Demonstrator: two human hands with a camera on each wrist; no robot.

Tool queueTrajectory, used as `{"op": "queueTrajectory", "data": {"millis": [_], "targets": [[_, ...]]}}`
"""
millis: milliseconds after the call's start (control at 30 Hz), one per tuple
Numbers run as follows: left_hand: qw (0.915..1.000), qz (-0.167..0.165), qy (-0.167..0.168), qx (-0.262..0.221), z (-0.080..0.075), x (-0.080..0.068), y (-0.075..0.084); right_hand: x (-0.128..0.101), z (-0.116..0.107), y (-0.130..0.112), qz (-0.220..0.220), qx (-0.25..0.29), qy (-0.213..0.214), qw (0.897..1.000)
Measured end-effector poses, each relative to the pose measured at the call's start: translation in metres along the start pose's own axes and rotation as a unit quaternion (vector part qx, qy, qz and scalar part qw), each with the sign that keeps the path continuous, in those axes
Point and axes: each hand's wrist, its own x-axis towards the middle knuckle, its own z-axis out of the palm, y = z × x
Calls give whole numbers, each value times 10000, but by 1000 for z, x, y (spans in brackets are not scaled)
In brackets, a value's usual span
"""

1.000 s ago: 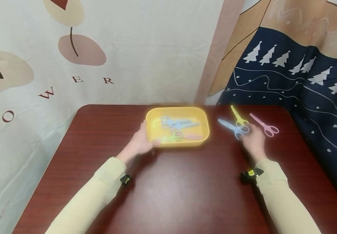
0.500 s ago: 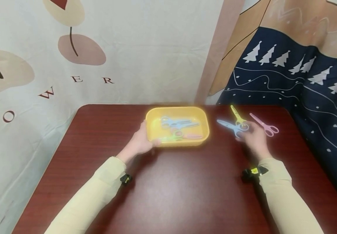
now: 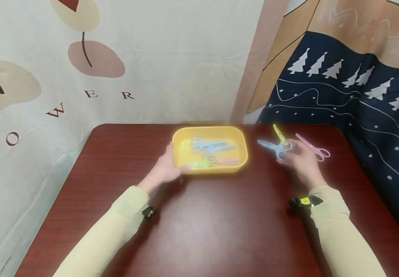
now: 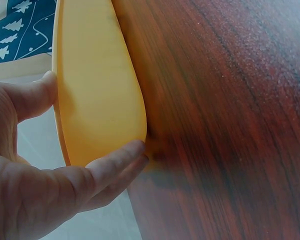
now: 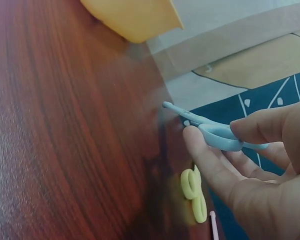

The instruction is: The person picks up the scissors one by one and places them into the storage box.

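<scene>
Blue scissors (image 3: pixel 275 146) sit right of centre in the head view, lifted just off the dark red table (image 3: pixel 199 223) in the right hand (image 3: pixel 301 163). That hand pinches them at the handle loops, thumb below and fingers curled over, as the right wrist view shows (image 5: pixel 215 135). Their long axis runs nearly level, with the closed blade tip pointing toward the left of the frame, at the yellow tray (image 3: pixel 244 152), and the loops toward the palm.

Judging from this grip, carrying them well means keeping the pinch firm on the loops and the blades closed and level, so the tip clears the tray's rim.

Just behind the hand lie yellow scissors (image 3: pixel 280 134) and pink scissors (image 3: pixel 313 148), flat on the table. The left hand (image 3: pixel 165 167) holds the tray's near left corner, thumb on the rim and fingers against the outer wall (image 4: pixel 97 95). Several scissors already lie inside the tray.
</scene>
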Motion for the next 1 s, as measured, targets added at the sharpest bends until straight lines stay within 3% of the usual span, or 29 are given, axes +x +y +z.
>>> {"op": "queueTrajectory", "data": {"millis": [367,700,1000], "targets": [[10000,-45,-18,-14,-1,-1,0,-1,4,-12,-229,-42,38,9997],[10000,-43,-29,-19,0,0,0,-3,12,-26,-277,761,-61,9967],[9999,-88,-38,-30,-1,-1,0,-6,14,-37,-247,182,-100,9995]]}}
